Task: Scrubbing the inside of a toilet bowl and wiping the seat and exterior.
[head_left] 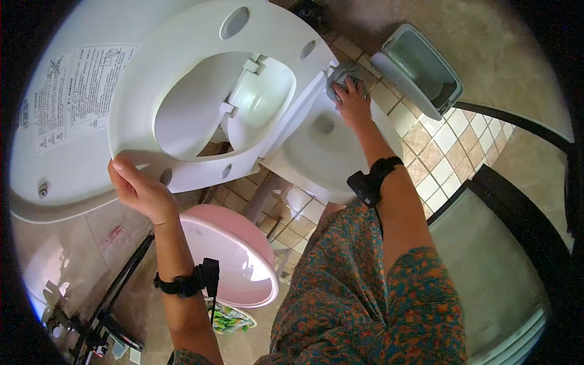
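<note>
A white toilet seat (132,109) stands raised against the toilet lid (54,171), which bears a printed warning label. My left hand (143,189) grips the seat's outer rim, thumb on the near face. Over the far side of the white toilet bowl (296,148), my right hand (355,102) presses a grey cloth (342,75) near the seat's hinge edge. The cloth is bunched under my fingers and partly hidden by them. Through the seat's opening, a white piece with two small brackets (251,65) is visible. Each of my wrists wears a black strap with a small device.
A pink basin (267,292) leans below my left forearm, with a green-patterned basin (230,321) under it. Beyond the bowl is a grey bin (449,68) beside a tiled floor (442,141). A black-framed glass panel (492,260) stands at the right.
</note>
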Available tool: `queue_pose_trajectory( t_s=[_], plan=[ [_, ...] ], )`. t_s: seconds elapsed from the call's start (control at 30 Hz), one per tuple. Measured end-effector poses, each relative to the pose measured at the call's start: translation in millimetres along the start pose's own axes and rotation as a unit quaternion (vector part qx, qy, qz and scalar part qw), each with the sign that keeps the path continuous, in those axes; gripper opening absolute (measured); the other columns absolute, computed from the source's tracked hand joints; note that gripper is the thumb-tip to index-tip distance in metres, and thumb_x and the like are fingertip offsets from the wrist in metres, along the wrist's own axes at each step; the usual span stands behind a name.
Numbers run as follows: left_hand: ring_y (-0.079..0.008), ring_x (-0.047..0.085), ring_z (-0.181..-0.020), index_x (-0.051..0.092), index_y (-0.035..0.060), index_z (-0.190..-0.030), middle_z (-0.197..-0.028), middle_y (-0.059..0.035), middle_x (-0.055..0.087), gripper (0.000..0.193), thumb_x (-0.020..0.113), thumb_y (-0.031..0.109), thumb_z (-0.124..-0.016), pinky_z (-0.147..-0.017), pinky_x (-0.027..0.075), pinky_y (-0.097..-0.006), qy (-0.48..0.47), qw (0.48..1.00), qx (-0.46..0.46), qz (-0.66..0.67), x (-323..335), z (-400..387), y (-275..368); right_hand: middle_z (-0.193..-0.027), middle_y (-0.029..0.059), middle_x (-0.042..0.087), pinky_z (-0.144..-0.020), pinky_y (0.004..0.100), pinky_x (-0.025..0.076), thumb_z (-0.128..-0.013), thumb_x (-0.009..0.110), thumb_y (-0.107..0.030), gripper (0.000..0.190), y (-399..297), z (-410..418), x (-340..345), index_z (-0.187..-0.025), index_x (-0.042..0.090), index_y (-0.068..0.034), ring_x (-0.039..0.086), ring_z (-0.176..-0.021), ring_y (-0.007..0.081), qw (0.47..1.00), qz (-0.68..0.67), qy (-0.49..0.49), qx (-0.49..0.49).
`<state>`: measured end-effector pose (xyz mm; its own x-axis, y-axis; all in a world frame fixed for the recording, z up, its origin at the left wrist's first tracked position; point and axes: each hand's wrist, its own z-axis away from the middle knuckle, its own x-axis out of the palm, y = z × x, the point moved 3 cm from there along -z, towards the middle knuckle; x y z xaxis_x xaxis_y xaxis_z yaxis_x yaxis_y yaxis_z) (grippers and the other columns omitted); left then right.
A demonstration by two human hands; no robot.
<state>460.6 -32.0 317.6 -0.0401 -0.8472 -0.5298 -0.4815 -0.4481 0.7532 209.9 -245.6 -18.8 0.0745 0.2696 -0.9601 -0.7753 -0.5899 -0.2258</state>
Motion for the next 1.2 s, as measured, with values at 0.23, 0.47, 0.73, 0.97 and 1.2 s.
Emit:
queue_pose_trajectory(
  t_s=[0.23,0.47,0.73,0.97,1.2],
  plan=[
    [-0.0165,0.053,-0.086,0.055,-0.0001,-0.106,-0.097,-0.0064,0.057,0.043,0.044,0.04,-0.097,-0.073,0.046,-0.029,-0.047,0.999,0.002,0.015,-11,-6,-18,-0.133,0.0156,0.041,-0.096,0.0388,0.044,-0.081,0.055,-0.005,0.053,79,34,2,-0.131,0.045,-0.02,0.045,-0.119,0.0346,0.998,-0.001,-0.04,-0.058],
    [-0.0155,0.053,-0.086,0.055,0.0006,-0.106,-0.097,-0.0067,0.058,0.043,0.044,0.041,-0.097,-0.071,0.047,-0.0285,-0.009,1.0,-0.004,0.008,-15,-1,-23,-0.132,0.0212,0.04,-0.094,0.0441,0.045,-0.081,0.053,-0.007,0.054,86,91,-6,-0.133,0.045,-0.017,0.048,-0.111,0.0402,0.996,-0.01,-0.074,-0.049],
    [-0.0117,0.049,-0.084,0.055,-0.0012,-0.097,-0.09,-0.003,0.055,0.04,0.041,0.036,-0.099,-0.077,0.041,-0.0256,0.013,0.999,-0.008,0.035,-4,9,-13,-0.133,0.0146,0.042,-0.082,0.0436,0.051,-0.082,0.05,-0.008,0.051,21,-12,-6,-0.13,0.048,-0.027,0.058,-0.094,0.0399,0.994,0.06,0.0,-0.092],
    [-0.0146,0.049,-0.096,0.051,-0.0025,-0.116,-0.103,-0.0067,0.055,0.042,0.038,0.034,-0.1,-0.086,0.039,-0.0274,-0.004,0.999,-0.009,0.037,-12,24,-26,-0.134,0.0207,0.04,-0.081,0.044,0.051,-0.082,0.051,-0.006,0.058,68,21,-7,-0.135,0.04,-0.028,0.058,-0.095,0.0389,0.994,0.026,-0.03,-0.102],
    [-0.025,0.039,-0.121,0.035,0.0014,-0.135,-0.132,-0.0145,0.041,0.052,0.044,0.035,-0.096,-0.105,0.027,-0.0369,0.06,0.993,-0.104,0.009,-16,90,-42,-0.135,0.025,0.036,-0.08,0.0448,0.051,-0.08,0.06,-0.011,0.059,131,130,-14,-0.134,0.041,-0.024,0.057,-0.096,0.0398,0.99,-0.004,-0.11,-0.091]
  ],
)
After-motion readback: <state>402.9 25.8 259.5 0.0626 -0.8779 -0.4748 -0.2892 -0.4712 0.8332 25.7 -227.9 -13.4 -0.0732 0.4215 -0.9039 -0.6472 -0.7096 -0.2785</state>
